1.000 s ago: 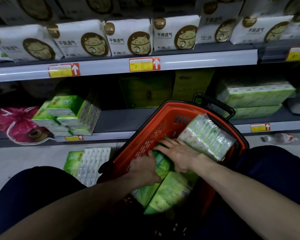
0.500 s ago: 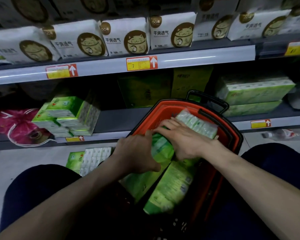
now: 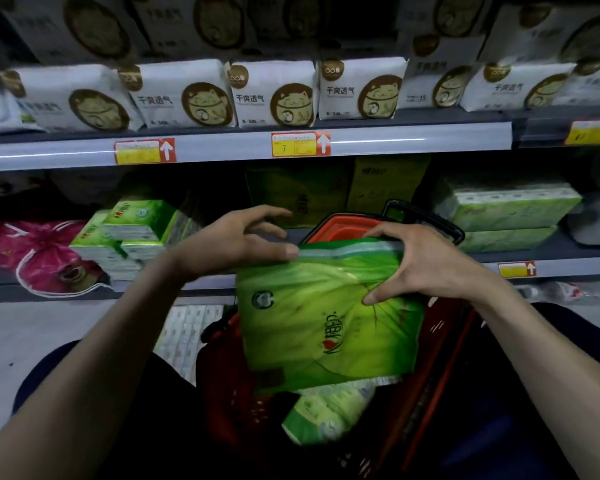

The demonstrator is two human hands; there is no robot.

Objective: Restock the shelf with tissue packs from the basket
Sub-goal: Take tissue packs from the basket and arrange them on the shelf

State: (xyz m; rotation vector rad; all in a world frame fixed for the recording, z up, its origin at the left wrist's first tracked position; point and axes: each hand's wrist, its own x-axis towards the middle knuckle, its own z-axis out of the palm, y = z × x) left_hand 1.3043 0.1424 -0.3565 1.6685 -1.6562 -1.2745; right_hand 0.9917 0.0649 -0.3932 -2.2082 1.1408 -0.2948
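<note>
A large green tissue pack (image 3: 326, 317) hangs upright over the orange basket (image 3: 343, 226), lifted out of it. My right hand (image 3: 426, 261) grips its top right corner, thumb on the front face. My left hand (image 3: 232, 242) holds the top left corner with the thumb pressed on it, while two fingers stick out above the edge. Another green and white tissue pack (image 3: 326, 417) lies lower in the basket. On the lower shelf (image 3: 534, 252), green tissue packs (image 3: 132, 230) are stacked at the left and more green packs (image 3: 510, 206) at the right.
White packs with a cat logo (image 3: 274, 95) fill the upper shelf. A pink bag (image 3: 39, 251) lies at the lower shelf's left end. Dark green cartons (image 3: 302, 195) stand behind the basket. One tissue pack (image 3: 187, 330) lies on the floor by my left knee.
Both hands have pulled the green pack up out of the basket and raised it toward the lower shelf. The view has moved closer to the shelf.
</note>
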